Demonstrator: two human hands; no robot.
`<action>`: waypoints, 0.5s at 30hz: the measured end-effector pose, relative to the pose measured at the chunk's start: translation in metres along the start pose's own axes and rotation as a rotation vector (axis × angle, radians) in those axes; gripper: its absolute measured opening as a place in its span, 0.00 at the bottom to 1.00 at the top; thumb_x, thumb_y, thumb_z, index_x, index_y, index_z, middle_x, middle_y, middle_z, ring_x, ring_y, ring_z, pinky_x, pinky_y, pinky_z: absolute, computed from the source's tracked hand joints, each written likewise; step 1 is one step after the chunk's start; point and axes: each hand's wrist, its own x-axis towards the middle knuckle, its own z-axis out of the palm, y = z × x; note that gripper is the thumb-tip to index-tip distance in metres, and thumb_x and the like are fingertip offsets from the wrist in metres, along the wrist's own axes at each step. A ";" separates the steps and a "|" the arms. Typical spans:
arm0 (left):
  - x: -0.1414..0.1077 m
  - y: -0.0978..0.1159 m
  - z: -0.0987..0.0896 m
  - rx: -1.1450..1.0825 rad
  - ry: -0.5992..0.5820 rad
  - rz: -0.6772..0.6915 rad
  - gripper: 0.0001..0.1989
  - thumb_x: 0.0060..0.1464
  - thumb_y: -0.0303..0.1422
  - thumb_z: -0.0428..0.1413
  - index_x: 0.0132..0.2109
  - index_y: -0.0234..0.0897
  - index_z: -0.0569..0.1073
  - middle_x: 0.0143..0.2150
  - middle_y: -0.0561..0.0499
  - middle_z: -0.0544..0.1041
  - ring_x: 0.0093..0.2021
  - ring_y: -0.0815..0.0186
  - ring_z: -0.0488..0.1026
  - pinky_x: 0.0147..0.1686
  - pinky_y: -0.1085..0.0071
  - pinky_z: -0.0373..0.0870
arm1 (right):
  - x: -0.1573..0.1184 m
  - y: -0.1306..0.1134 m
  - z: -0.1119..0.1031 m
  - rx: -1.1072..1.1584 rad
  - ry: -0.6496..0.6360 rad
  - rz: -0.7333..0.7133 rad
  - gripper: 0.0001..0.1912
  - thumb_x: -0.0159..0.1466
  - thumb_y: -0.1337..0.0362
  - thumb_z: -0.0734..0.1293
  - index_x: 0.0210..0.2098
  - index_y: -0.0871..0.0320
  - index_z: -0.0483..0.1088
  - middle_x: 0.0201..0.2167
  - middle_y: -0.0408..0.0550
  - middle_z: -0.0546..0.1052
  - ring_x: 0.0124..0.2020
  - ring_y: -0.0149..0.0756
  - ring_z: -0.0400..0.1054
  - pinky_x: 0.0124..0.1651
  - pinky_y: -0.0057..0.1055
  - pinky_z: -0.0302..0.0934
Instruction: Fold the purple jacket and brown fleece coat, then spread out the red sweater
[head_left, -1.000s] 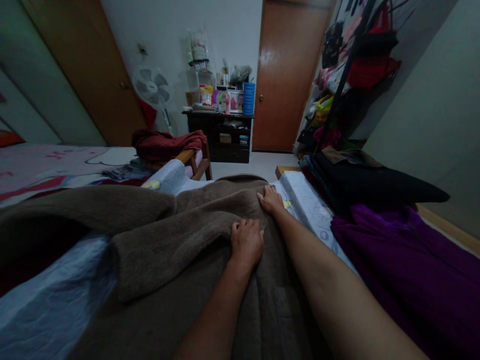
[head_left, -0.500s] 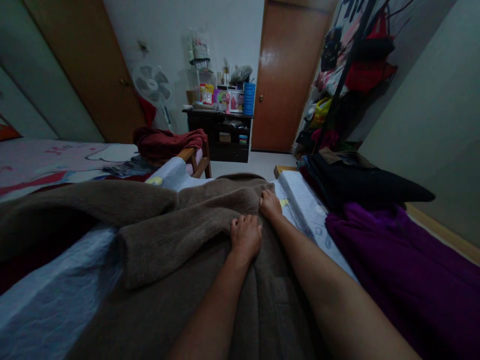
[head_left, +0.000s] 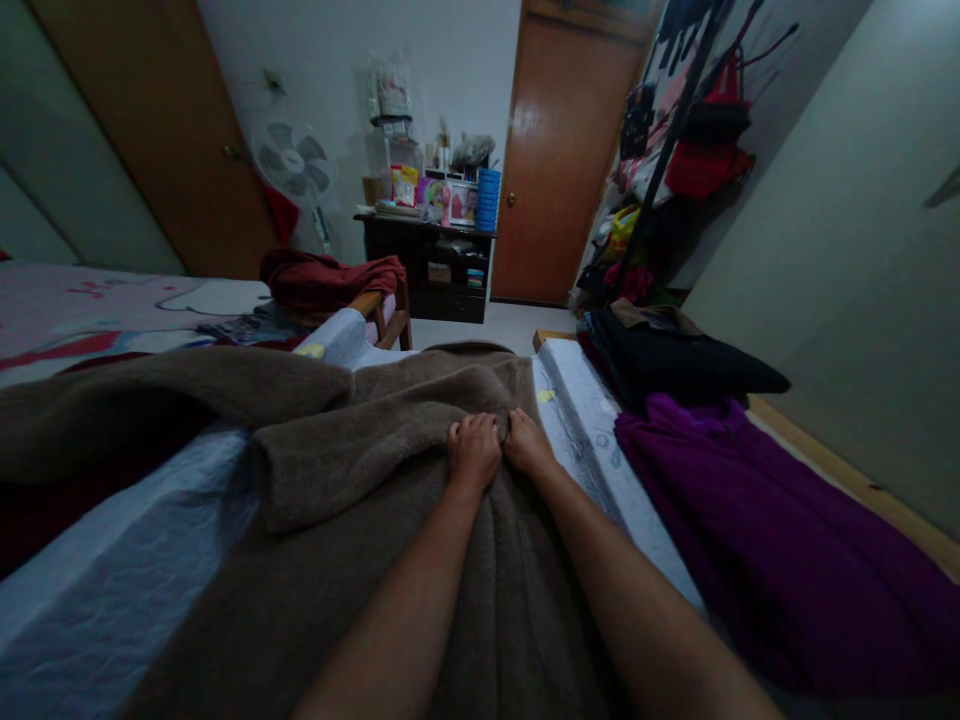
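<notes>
A brown fuzzy coat (head_left: 390,560) lies spread over the bed, one sleeve (head_left: 337,465) folded across its front and another stretching off to the left. My left hand (head_left: 474,450) presses on the coat's upper front, its fingers curled into the fabric. Close beside it, my right hand (head_left: 527,445) is closed on the coat near its right edge. The fabric under both palms is hidden.
Along the right lie a purple garment (head_left: 780,540) and a dark folded pile (head_left: 675,350). A maroon cloth (head_left: 330,280) drapes over the wooden bed end. Beyond stand a white fan (head_left: 292,160), a dark cabinet (head_left: 427,270) and a wooden door (head_left: 559,150).
My right hand has moved down the coat toward me and closer to my left hand. The left hand stays on the coat, and the view has shifted slightly.
</notes>
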 end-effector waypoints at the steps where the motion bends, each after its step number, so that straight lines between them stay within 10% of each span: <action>1: 0.000 0.000 0.000 0.002 0.000 0.003 0.16 0.66 0.33 0.42 0.52 0.41 0.71 0.53 0.48 0.76 0.54 0.59 0.67 0.56 0.58 0.56 | -0.008 -0.001 -0.001 0.002 -0.008 -0.001 0.23 0.65 0.70 0.55 0.58 0.68 0.64 0.60 0.62 0.68 0.62 0.41 0.60 0.61 0.35 0.54; 15: -0.001 0.004 0.000 0.040 -0.004 0.015 0.15 0.65 0.33 0.43 0.51 0.40 0.72 0.52 0.46 0.76 0.54 0.55 0.67 0.55 0.55 0.56 | -0.126 -0.027 -0.021 -0.021 -0.103 -0.021 0.27 0.68 0.64 0.54 0.64 0.68 0.59 0.67 0.64 0.58 0.67 0.50 0.52 0.65 0.44 0.48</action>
